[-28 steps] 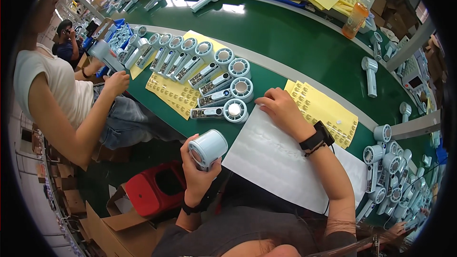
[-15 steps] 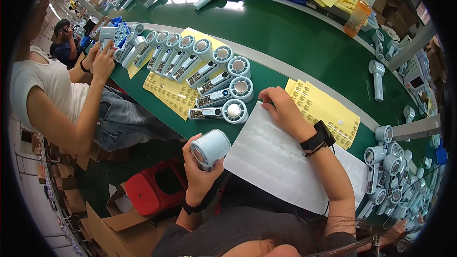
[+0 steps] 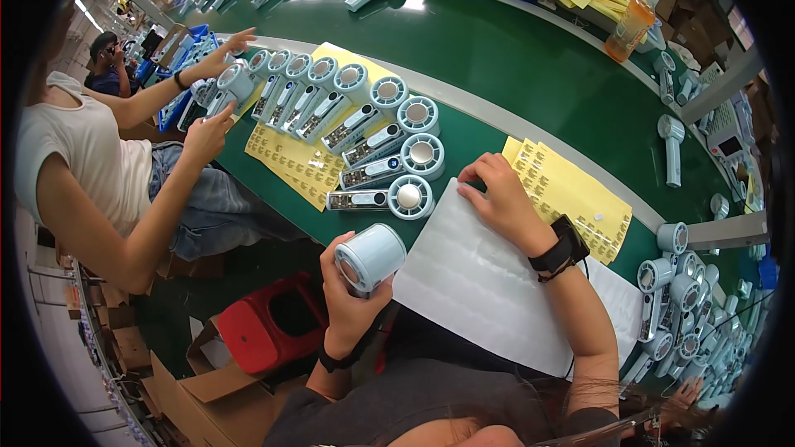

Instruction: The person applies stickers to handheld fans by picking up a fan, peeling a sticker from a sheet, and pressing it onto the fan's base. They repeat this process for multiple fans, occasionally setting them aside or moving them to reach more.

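My left hand (image 3: 352, 298) is wrapped round a light-blue handheld fan (image 3: 374, 255), its round head tilted up beyond my fingers. The fan's handle is hidden by my palm. My right hand (image 3: 501, 199), with a black watch on the wrist, has thumb and fingertips closed at the upper left corner of a white sheet (image 3: 497, 281). That sheet lies across the table's near edge. Just beyond my left hand, a row of similar fans (image 3: 408, 197) lies with round silvery centres and open handles showing circuit boards.
Yellow sticker sheets (image 3: 571, 199) lie beyond my right arm, others (image 3: 290, 167) under the fan row. Fans sit on the green conveyor (image 3: 513, 58). More fans (image 3: 683, 290) are piled at right. A co-worker's hand (image 3: 207, 136) holds a fan at left, above a red stool (image 3: 248, 335).
Fans on the conveyor have shifted right. The co-worker's fan is lower, in one hand, and the other hand now reaches toward the conveyor. My hands keep nearly the same pose.
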Demonstrator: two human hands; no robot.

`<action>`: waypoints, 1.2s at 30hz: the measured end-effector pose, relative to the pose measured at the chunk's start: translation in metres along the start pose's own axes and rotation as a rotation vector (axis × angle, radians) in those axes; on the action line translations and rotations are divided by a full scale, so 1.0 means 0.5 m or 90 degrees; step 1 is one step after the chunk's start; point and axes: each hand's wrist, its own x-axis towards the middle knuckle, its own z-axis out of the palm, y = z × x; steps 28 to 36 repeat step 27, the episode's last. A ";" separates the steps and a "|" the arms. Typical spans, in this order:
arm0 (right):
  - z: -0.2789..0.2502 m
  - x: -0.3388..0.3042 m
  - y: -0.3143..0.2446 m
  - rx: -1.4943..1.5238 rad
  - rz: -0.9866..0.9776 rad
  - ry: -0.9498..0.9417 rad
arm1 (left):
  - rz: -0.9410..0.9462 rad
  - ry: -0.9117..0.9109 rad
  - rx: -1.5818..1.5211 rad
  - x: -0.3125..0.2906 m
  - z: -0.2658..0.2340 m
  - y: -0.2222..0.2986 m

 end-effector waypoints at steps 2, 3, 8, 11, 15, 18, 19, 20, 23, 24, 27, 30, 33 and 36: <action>0.001 0.005 -0.005 0.002 0.010 -0.005 | 0.003 0.000 0.007 0.002 0.000 -0.002; 0.001 0.007 -0.008 0.003 0.020 -0.008 | 0.006 -0.002 0.005 0.003 0.000 -0.001; 0.000 0.013 -0.009 -0.063 -0.020 0.004 | 0.009 -0.007 0.005 0.005 0.001 0.003; -0.016 -0.002 -0.026 -0.117 -0.114 -0.004 | 0.014 -0.009 -0.003 0.006 0.001 0.007; -0.092 -0.079 -0.086 -0.058 -0.192 -0.049 | 0.025 -0.025 -0.002 0.017 -0.009 0.022; -0.192 -0.176 -0.158 0.090 -0.106 -0.125 | 0.031 -0.044 0.041 0.038 -0.011 0.065; -0.228 -0.215 -0.180 0.122 -0.060 -0.137 | 0.065 -0.093 0.070 0.051 0.003 0.082; -0.262 -0.241 -0.203 0.110 -0.068 -0.104 | 0.096 -0.132 0.107 0.057 0.016 0.097; -0.351 -0.329 -0.239 0.145 -0.108 0.112 | 0.165 -0.245 0.161 0.063 0.077 0.121; -0.380 -0.357 -0.245 0.135 -0.108 0.123 | 0.194 -0.322 0.186 0.062 0.107 0.121; -0.441 -0.412 -0.255 0.190 -0.101 0.289 | 0.191 -0.472 0.363 0.058 0.199 0.092; -0.441 -0.412 -0.255 0.190 -0.101 0.289 | 0.191 -0.472 0.363 0.058 0.199 0.092; -0.441 -0.412 -0.255 0.190 -0.101 0.289 | 0.191 -0.472 0.363 0.058 0.199 0.092; -0.441 -0.412 -0.255 0.190 -0.101 0.289 | 0.191 -0.472 0.363 0.058 0.199 0.092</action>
